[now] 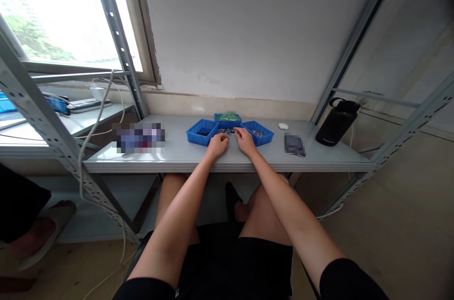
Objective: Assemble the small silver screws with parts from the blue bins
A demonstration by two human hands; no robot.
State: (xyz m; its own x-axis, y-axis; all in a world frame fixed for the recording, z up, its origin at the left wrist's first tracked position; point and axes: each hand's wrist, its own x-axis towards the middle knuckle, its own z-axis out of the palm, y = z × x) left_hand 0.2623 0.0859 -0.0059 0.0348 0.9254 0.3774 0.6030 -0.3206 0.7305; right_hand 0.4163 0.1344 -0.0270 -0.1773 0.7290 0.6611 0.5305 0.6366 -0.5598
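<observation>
My left hand (218, 143) rests over the front of the table, its fingers curled together in a pinch. Whatever is between those fingertips is too small to make out. To its right, my right hand (245, 140) reaches with fingers stretched and slightly apart to a heap of small dark and metallic parts (226, 131). That heap lies between the hands, in front of the back blue bin. A blue bin (197, 139) with dark pieces stands left of my left hand. Beside my right hand is another blue bin (265, 139) holding small silvery parts.
A third blue bin (217, 116) at the back holds green material. A white rounded object (283, 126), a blurred dark item (294, 144) and a black bottle (336, 122) stand right. A blurred item (140, 138) lies left. Metal shelf posts and a white cable (82, 163) flank the table.
</observation>
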